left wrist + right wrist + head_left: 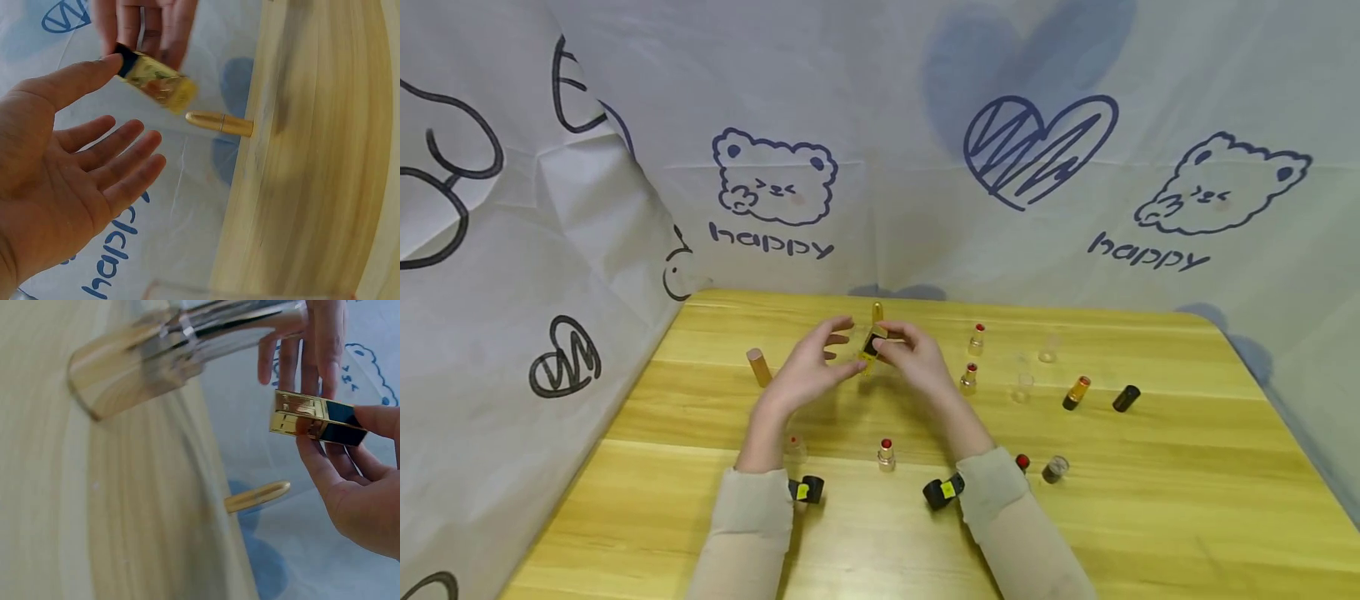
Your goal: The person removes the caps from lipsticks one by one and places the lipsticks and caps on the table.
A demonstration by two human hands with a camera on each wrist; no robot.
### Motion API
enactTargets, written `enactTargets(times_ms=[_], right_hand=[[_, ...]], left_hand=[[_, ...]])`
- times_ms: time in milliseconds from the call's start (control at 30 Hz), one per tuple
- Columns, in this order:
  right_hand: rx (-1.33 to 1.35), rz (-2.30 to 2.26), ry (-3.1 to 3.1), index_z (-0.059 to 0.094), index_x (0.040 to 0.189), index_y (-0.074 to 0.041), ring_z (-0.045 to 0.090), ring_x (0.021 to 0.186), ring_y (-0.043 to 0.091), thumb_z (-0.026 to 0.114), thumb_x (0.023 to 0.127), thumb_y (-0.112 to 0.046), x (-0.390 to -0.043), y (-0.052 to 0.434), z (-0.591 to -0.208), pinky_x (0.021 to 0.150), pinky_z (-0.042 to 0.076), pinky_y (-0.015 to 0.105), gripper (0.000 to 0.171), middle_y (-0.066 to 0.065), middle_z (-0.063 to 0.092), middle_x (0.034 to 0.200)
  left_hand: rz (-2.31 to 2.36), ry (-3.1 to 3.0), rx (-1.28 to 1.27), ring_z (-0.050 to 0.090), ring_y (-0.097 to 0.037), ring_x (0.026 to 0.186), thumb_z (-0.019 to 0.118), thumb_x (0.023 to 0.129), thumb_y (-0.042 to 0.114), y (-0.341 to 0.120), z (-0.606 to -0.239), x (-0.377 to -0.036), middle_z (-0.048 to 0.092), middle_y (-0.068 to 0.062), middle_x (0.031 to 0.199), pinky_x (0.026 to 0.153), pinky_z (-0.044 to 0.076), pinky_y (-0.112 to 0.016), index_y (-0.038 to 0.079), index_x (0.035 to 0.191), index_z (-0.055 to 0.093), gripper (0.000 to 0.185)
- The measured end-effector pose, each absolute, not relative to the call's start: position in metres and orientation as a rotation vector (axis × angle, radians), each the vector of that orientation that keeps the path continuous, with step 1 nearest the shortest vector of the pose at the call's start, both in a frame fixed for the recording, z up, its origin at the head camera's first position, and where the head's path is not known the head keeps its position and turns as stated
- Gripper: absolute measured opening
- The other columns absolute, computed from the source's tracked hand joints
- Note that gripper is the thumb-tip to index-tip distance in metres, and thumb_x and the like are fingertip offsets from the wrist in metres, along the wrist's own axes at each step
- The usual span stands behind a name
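Lipstick case, gold and black with square sides, sits above the middle of the worktop, pinched between the thumb and fingers of the right hand. At its 9 o'clock the left hand is released, palm up, fingers spread, its thumb tip touching the case's black end. A gold bullet-shaped tube stands just beyond, at 12 o'clock. Small lipsticks with red tips stand at 3 o'clock, well apart.

table: wooden, yellow | backdrop: white cloth, printed bears and heart | amber tube and black cap: lay side by side | gold bullet cap: stood at far edge
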State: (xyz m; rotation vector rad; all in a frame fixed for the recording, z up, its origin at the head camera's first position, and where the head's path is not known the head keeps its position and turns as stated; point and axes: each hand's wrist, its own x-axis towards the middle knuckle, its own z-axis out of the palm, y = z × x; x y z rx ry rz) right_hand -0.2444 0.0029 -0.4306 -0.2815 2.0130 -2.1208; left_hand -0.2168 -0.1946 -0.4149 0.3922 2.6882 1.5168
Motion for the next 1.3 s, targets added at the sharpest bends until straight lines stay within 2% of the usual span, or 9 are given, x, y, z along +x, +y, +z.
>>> enactTargets(times_ms=[133, 333, 667, 1300], right_hand=[[-0.292, -2.211, 1.986, 0.057, 0.14, 0.005, 0.065, 0.122, 0.034, 0.064, 0.103, -0.005, -0.242, 0.005, -0.419, 0.1, 0.057, 0.033, 0.039, 0.023, 0.059, 0.136], [-0.324, -2.301, 1.96, 0.057, 0.141, 0.006, 0.065, 0.122, 0.034, 0.064, 0.102, -0.003, -0.238, 0.009, -0.408, 0.098, 0.058, 0.034, 0.04, 0.027, 0.061, 0.134], [-0.387, -2.357, 1.932, 0.057, 0.142, 0.006, 0.064, 0.123, 0.034, 0.061, 0.103, 0.001, -0.234, 0.01, -0.404, 0.098, 0.058, 0.032, 0.04, 0.027, 0.061, 0.134], [-0.404, -2.39, 1.99, 0.06, 0.14, 0.004, 0.063, 0.125, 0.035, 0.064, 0.102, 0.002, -0.229, 0.015, -0.405, 0.097, 0.059, 0.032, 0.039, 0.025, 0.061, 0.135]], left_hand=[[1.608, 2.651, 0.394, 0.055, -0.036, 0.133, 0.075, 0.098, 0.017, -0.189, -0.412, -0.219, 0.051, -0.018, 0.15, 0.109, 0.05, -0.049, 0.004, 0.152, 0.044, 0.064], [1.715, 2.596, 0.412, 0.061, -0.034, 0.125, 0.074, 0.097, 0.005, -0.183, -0.409, -0.218, 0.056, -0.018, 0.14, 0.103, 0.056, -0.039, 0.0, 0.142, 0.052, 0.05], [1.787, 2.637, 0.428, 0.065, -0.03, 0.121, 0.071, 0.098, 0.002, -0.178, -0.408, -0.214, 0.066, -0.018, 0.129, 0.096, 0.059, -0.03, -0.001, 0.132, 0.06, 0.036], [1.86, 2.63, 0.46, 0.066, -0.031, 0.117, 0.072, 0.096, 0.001, -0.171, -0.404, -0.207, 0.068, -0.018, 0.123, 0.091, 0.06, -0.026, -0.001, 0.127, 0.063, 0.032]])
